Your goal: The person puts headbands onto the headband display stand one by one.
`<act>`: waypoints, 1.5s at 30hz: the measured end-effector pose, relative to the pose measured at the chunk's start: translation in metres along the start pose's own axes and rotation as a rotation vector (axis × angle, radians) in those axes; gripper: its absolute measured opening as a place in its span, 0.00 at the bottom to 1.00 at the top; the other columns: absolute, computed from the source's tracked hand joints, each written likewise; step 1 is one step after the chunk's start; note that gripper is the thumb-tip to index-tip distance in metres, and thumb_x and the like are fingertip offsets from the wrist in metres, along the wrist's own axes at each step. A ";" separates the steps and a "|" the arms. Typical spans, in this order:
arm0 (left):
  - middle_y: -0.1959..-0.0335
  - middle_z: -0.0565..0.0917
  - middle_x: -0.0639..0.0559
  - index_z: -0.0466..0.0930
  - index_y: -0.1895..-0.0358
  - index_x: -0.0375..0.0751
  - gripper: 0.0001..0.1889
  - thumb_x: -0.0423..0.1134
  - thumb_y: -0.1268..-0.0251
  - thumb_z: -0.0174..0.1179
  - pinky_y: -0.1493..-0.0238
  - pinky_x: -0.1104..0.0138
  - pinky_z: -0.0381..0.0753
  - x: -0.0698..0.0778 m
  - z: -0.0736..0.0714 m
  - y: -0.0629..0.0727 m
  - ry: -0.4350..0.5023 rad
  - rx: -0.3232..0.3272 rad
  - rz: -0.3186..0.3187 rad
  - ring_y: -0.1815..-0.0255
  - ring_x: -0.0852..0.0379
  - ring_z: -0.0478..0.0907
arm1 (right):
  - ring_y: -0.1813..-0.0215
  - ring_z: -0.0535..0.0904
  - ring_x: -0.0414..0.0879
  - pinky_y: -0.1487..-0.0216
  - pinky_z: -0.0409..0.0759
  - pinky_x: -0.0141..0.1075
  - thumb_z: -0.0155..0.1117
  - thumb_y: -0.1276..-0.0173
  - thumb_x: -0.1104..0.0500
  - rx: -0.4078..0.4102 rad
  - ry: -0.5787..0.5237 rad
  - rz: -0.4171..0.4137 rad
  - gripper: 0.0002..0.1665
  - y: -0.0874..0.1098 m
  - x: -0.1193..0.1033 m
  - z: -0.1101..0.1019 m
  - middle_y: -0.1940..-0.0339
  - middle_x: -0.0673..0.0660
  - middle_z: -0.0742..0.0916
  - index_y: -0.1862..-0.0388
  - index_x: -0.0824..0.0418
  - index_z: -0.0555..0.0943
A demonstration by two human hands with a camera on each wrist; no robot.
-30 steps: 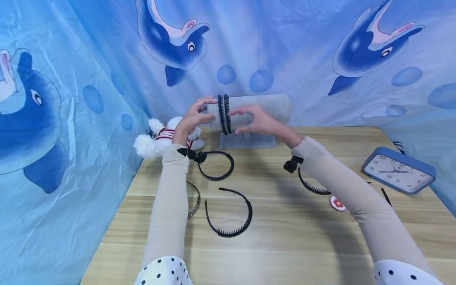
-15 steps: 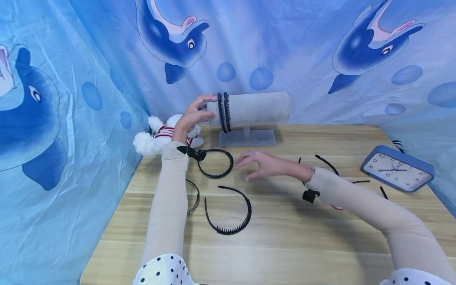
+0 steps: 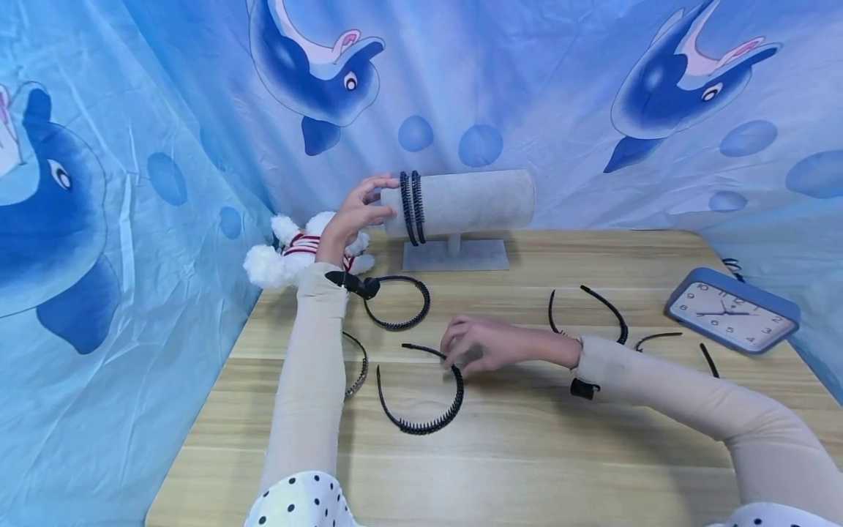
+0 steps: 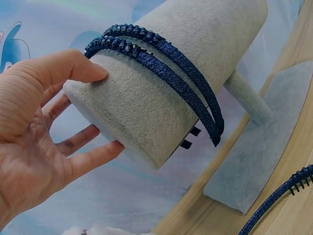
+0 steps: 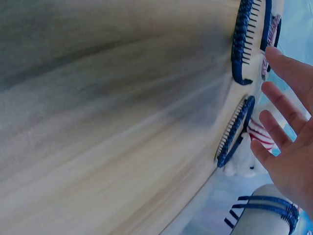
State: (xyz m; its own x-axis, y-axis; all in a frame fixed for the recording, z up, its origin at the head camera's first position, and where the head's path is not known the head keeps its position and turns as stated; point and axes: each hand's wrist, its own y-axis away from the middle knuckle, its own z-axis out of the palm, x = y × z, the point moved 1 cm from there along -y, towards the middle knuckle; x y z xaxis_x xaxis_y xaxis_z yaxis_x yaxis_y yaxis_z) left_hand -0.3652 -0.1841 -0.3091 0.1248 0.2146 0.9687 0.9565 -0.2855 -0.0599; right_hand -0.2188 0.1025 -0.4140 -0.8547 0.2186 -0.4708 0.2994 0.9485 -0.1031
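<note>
Near the back of the table, a grey padded headband stand (image 3: 481,201) has a horizontal cylinder on a flat base. Two dark beaded headbands (image 4: 171,58) hang side by side around its left part. My left hand (image 3: 356,216) holds the cylinder's left end, thumb on top and fingers spread at the end face in the left wrist view. Lower down, my right hand (image 3: 484,342) hovers at the upper right of a black toothed headband (image 3: 421,427) lying on the table. Its fingers are loosely bent and apart in the right wrist view, with nothing between them.
Another round headband (image 3: 395,326) lies before the stand, and one (image 3: 362,373) is partly behind my left forearm. More headbands (image 3: 615,311) lie near my right sleeve. A white plush toy (image 3: 270,263) sits at left; a blue clock (image 3: 731,311) stands at right.
My right hand has left the headbands on the cylinder and come down toward the black headband on the table. The left hand has stayed at the cylinder's end.
</note>
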 end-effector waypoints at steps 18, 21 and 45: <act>0.19 0.57 0.63 0.74 0.30 0.46 0.29 0.27 0.35 0.64 0.26 0.45 0.70 -0.018 -0.006 -0.015 -0.003 0.017 0.019 0.18 0.48 0.54 | 0.39 0.76 0.48 0.36 0.77 0.42 0.81 0.45 0.55 -0.097 0.105 -0.040 0.14 0.004 0.001 0.009 0.49 0.50 0.89 0.57 0.49 0.92; 0.20 0.58 0.66 0.75 0.31 0.48 0.29 0.28 0.36 0.65 0.27 0.45 0.71 -0.021 -0.007 -0.017 -0.019 0.028 0.031 0.18 0.48 0.55 | 0.39 0.75 0.48 0.36 0.78 0.42 0.81 0.45 0.57 -0.096 0.104 -0.009 0.14 0.006 0.000 0.006 0.49 0.50 0.89 0.58 0.49 0.92; 0.18 0.57 0.60 0.73 0.30 0.41 0.29 0.26 0.36 0.64 0.26 0.46 0.71 0.001 0.003 0.002 -0.010 0.014 -0.001 0.18 0.46 0.54 | 0.42 0.77 0.48 0.41 0.80 0.44 0.81 0.49 0.64 -0.084 0.141 0.026 0.13 0.035 0.014 -0.007 0.50 0.51 0.89 0.66 0.50 0.91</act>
State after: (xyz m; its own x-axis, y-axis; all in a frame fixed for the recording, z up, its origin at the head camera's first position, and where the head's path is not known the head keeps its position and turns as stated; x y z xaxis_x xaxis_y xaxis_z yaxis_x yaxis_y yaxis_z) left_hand -0.3624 -0.1822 -0.3092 0.1269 0.2244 0.9662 0.9601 -0.2724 -0.0628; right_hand -0.2229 0.1407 -0.4183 -0.9000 0.2675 -0.3442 0.2904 0.9568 -0.0158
